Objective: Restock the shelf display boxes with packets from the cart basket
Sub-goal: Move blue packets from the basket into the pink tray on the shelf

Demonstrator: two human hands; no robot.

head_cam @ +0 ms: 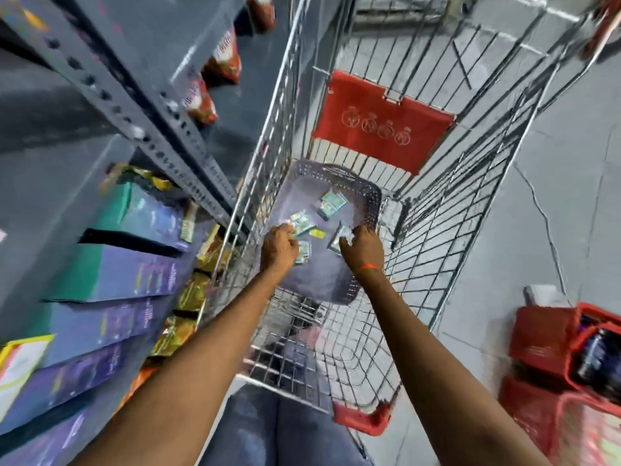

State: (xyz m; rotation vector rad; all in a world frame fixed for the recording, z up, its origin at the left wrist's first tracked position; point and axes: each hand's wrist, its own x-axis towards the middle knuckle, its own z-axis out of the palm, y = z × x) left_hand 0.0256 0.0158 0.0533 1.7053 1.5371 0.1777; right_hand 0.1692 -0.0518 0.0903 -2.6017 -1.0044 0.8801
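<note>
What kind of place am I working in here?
Most likely a shop aisle during restocking: a wire shopping cart holding a grey perforated plastic basket of small packets, beside grey metal shelving lined with purple display boxes.

A: Cart [420, 230] centre frame, basket [366, 210] inside it, packets [331, 203] in the basket?
B: Yes. Shelf [141, 129] fills left of frame, display boxes [134, 274] on it, lower left. Crates [551, 334] on the floor, lower right.

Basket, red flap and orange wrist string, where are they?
basket [369, 200], head view, its perforated far rim.
red flap [379, 102], head view, its middle.
orange wrist string [368, 266], head view, on the right wrist.
</note>
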